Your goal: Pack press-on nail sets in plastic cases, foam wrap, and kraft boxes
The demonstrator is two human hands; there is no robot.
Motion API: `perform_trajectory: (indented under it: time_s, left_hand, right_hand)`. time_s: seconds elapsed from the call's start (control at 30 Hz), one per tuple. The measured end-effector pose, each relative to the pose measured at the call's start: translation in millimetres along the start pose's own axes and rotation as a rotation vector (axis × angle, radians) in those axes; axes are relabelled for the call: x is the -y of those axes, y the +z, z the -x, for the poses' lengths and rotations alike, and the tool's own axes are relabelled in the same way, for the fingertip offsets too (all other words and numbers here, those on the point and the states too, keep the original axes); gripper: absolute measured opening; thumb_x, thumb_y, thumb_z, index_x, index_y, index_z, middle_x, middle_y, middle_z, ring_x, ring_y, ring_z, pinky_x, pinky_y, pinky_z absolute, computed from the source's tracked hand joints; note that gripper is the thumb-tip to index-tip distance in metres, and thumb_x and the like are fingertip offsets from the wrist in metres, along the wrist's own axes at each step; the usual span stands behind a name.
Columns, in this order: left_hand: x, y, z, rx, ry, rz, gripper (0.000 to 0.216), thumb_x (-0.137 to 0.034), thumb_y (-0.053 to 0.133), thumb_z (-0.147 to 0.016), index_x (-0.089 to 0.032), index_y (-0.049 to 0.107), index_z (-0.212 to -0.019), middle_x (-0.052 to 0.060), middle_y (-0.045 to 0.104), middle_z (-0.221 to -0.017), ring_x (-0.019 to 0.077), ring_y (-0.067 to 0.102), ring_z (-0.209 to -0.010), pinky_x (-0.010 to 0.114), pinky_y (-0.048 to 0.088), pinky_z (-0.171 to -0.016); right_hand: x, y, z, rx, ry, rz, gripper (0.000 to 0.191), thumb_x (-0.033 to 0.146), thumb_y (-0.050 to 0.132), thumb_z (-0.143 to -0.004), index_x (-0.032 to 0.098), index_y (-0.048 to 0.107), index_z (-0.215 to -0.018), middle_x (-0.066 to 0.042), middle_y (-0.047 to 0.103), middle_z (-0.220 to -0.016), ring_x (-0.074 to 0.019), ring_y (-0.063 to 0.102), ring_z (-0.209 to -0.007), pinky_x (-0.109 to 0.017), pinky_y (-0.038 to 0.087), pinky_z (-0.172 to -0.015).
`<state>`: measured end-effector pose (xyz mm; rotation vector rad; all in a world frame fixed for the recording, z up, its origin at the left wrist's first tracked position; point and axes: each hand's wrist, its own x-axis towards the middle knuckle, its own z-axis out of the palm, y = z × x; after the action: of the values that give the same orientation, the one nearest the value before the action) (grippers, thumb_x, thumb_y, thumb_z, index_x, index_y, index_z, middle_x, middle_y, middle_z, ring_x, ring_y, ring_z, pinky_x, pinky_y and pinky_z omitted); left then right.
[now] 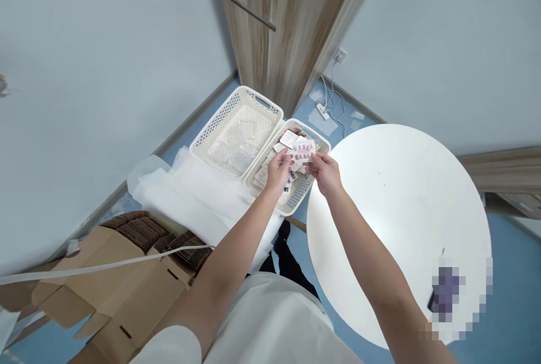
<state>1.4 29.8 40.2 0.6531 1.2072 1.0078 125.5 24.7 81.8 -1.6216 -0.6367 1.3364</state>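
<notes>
My left hand (279,171) and my right hand (325,172) are closed at opposite edges of a small clear pack with two rows of pink pieces (304,150). What the pink pieces are, I cannot make out. Beneath the pack stands a white perforated basket (295,207), which holds a heap of white printed cards or packets (262,175), some with small dark pieces. Against its left side is a second white basket (205,137) with clear plastic packaging (236,147) inside.
On the right is a round white table (393,195) with a blurred-out object near its front edge. White sheet material (198,189) and flattened cardboard boxes (122,274) lie at the left. Behind the baskets stand a wooden cabinet (279,31) and a power strip (322,111) with cables.
</notes>
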Motion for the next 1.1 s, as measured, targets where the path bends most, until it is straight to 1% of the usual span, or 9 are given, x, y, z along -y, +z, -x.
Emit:
perform_trajectory:
  time_s: [0.07, 0.13, 0.23, 0.4, 0.5, 0.6, 0.77, 0.93, 1.1]
  left_hand:
    - [-1.5, 6.4, 18.3, 0.069, 0.028, -0.008, 0.043, -0.038, 0.05, -0.079, -0.019, 0.05, -0.117, 0.007, 0.06, -0.105, 0.0154, 0.059, -0.087, 0.028, 0.046, -0.075]
    - [-0.3, 14.2, 38.3, 0.134, 0.052, -0.041, 0.037, -0.036, 0.053, -0.077, -0.017, 0.056, -0.108, 0.007, 0.063, -0.1, 0.0156, 0.06, -0.085, 0.029, 0.047, -0.076]
    - [6.1, 26.9, 69.6, 0.213, 0.054, -0.104, 0.029, -0.033, 0.056, -0.074, -0.014, 0.06, -0.096, 0.007, 0.065, -0.092, 0.0161, 0.06, -0.082, 0.031, 0.048, -0.077]
    - [22.4, 52.1, 124.1, 0.32, 0.032, -0.207, 0.026, -0.031, 0.059, -0.071, -0.015, 0.061, -0.091, 0.005, 0.065, -0.084, 0.0144, 0.06, -0.074, 0.032, 0.05, -0.074]
    - [33.9, 73.6, 159.5, 0.369, 0.038, -0.283, 0.024, -0.032, 0.06, -0.069, -0.016, 0.062, -0.088, 0.004, 0.064, -0.08, 0.0139, 0.06, -0.071, 0.033, 0.05, -0.074]
    - [50.0, 97.7, 195.6, 0.417, 0.028, -0.325, 0.025, -0.033, 0.06, -0.068, -0.016, 0.062, -0.086, 0.004, 0.064, -0.079, 0.0134, 0.059, -0.07, 0.033, 0.05, -0.073]
    - [89.5, 129.5, 249.3, 0.504, -0.005, -0.4, 0.025, -0.034, 0.061, -0.068, -0.016, 0.062, -0.085, 0.004, 0.064, -0.078, 0.0127, 0.059, -0.069, 0.032, 0.05, -0.073]
    - [125.4, 148.8, 288.3, 0.567, -0.067, -0.473, 0.028, -0.037, 0.061, -0.069, -0.017, 0.062, -0.087, 0.005, 0.065, -0.081, 0.0139, 0.059, -0.072, 0.033, 0.05, -0.072]
    - [138.8, 162.2, 305.5, 0.593, -0.095, -0.528, 0.029, -0.038, 0.06, -0.069, -0.016, 0.062, -0.088, 0.006, 0.065, -0.085, 0.0137, 0.059, -0.073, 0.033, 0.049, -0.074]
  right_hand:
    - [-1.8, -13.4, 23.3, 0.017, 0.05, -0.134, 0.026, 0.035, 0.064, -0.067, 0.02, 0.057, -0.086, -0.002, 0.065, -0.083, -0.0132, 0.062, -0.071, -0.028, 0.052, -0.066]
    - [-5.1, -29.3, 47.4, 0.015, 0.075, -0.195, 0.024, 0.035, 0.064, -0.067, 0.021, 0.057, -0.085, -0.002, 0.065, -0.085, -0.0133, 0.063, -0.074, -0.028, 0.052, -0.069]
    - [-13.2, -58.2, 84.8, -0.016, 0.09, -0.208, 0.024, 0.037, 0.063, -0.068, 0.021, 0.058, -0.085, -0.003, 0.064, -0.088, -0.0139, 0.062, -0.077, -0.03, 0.052, -0.073]
    - [-31.4, -120.5, 150.8, -0.069, 0.021, -0.142, 0.028, 0.037, 0.062, -0.068, 0.021, 0.062, -0.09, -0.003, 0.062, -0.087, -0.0123, 0.059, -0.075, -0.032, 0.048, -0.076]
    - [-43.8, -165.4, 189.3, -0.091, -0.074, -0.052, 0.038, 0.036, 0.063, -0.067, 0.023, 0.058, -0.103, -0.002, 0.06, -0.086, -0.0126, 0.058, -0.073, -0.035, 0.047, -0.077]
    - [-59.3, -212.1, 223.8, -0.082, -0.134, 0.0, 0.054, 0.034, 0.064, -0.065, 0.026, 0.049, -0.116, -0.004, 0.057, -0.096, -0.0129, 0.058, -0.074, -0.035, 0.047, -0.074]
    - [-94.5, -277.0, 268.0, -0.036, -0.217, 0.025, 0.069, 0.028, 0.064, -0.064, 0.029, 0.035, -0.127, -0.005, 0.052, -0.104, -0.0121, 0.058, -0.075, -0.035, 0.047, -0.074]
    - [-126.2, -314.3, 293.7, -0.05, -0.249, 0.173, 0.075, 0.021, 0.062, -0.065, 0.032, 0.028, -0.131, -0.002, 0.051, -0.102, -0.0107, 0.056, -0.072, -0.036, 0.046, -0.077]
    - [-142.2, -330.5, 304.3, -0.078, -0.249, 0.183, 0.071, 0.02, 0.06, -0.066, 0.03, 0.031, -0.129, 0.0, 0.051, -0.091, -0.0108, 0.054, -0.07, -0.035, 0.046, -0.077]
